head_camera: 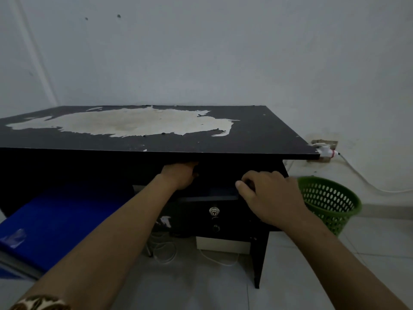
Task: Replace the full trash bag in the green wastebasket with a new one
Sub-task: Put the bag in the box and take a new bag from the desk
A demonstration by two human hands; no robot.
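under the desktop, hands at drawer

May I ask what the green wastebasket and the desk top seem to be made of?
The green wastebasket looks like moulded plastic: a uniform colour and regular perforated holes. The desk top seems to be laminated board; its dark matte skin has peeled, baring a pale layer.

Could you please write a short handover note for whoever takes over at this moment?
Left hand: reaches under the black desk top; fingers hidden.
Right hand: fingers curled on the front of the black drawer, apparently gripping it.
Green perforated plastic wastebasket: upright on the floor right of the desk, no bag showing at its rim.
Done: old bag seemingly out. Left: get a new bag, none in view, and line the wastebasket.
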